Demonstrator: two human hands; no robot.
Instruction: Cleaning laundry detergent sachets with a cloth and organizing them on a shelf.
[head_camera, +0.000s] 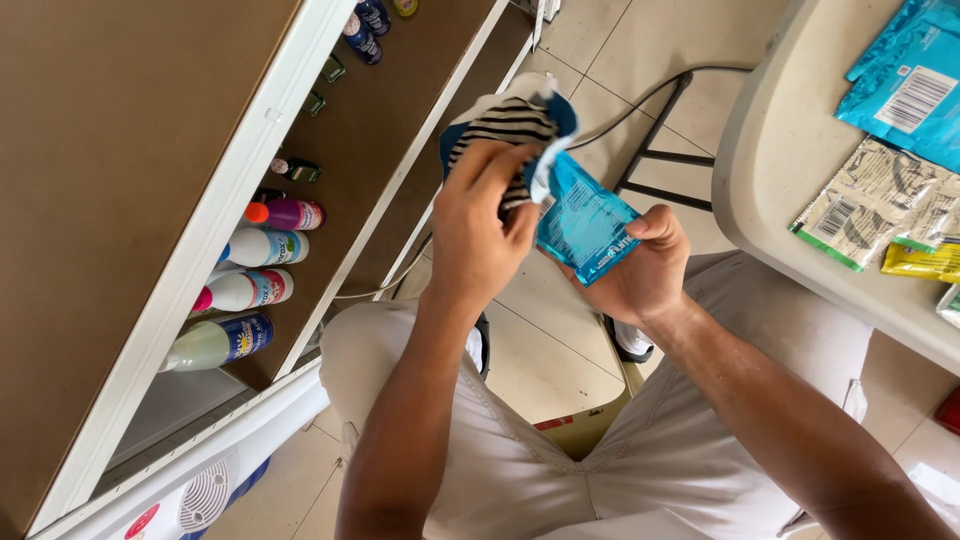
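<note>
In the middle of the frame the left hand (478, 225) is closed around a striped cloth (505, 120) with white, dark and blue parts, pressing it against a blue sachet (585, 225). The right hand (640, 265) grips that sachet from below, thumb on its right edge. Both are held in the air above the person's lap and the tiled floor (620, 40).

Judging by this, one sachet is being wiped at present; whether it is nearly clean cannot be told. At the right edge, more sachets (865, 205) in blue, green-white and yellow lie on the pale surface (770, 180), apart from the hands. At the left, bottles (255, 265) lie in rows on a brown shelf (340, 150).
</note>
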